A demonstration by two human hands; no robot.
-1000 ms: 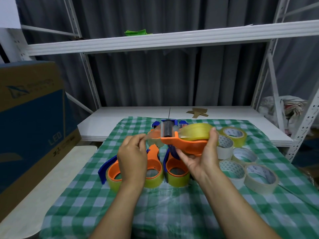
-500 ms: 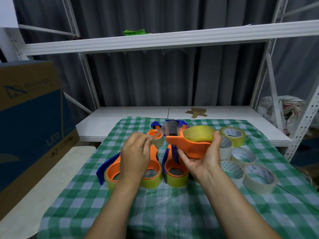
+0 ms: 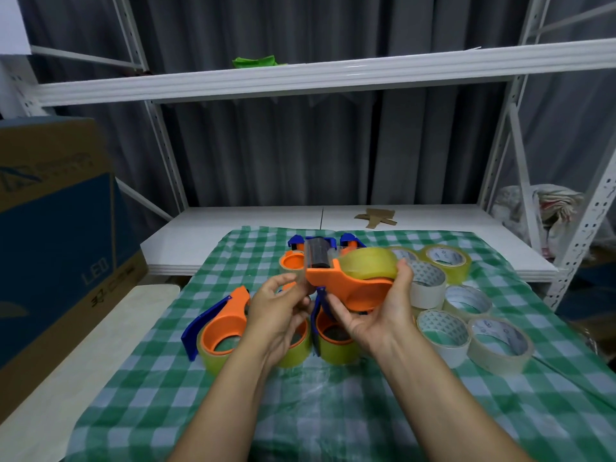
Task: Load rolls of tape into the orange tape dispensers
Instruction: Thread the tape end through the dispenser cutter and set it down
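The dispenser (image 3: 353,288) in the middle was smooth orange plastic, and its tape (image 3: 366,266) was shiny and see-through. The cloth (image 3: 333,411) at the bottom was thin, wrinkly fabric. The box (image 3: 50,228) at the left was dull cardboard. The shelf (image 3: 333,73) up top was glossy white metal.

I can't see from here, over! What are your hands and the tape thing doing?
Right hand grips orange dispenser, tape roll in it. Left hand pinches tape end below roller. Nothing blocking; spare rolls sit right.
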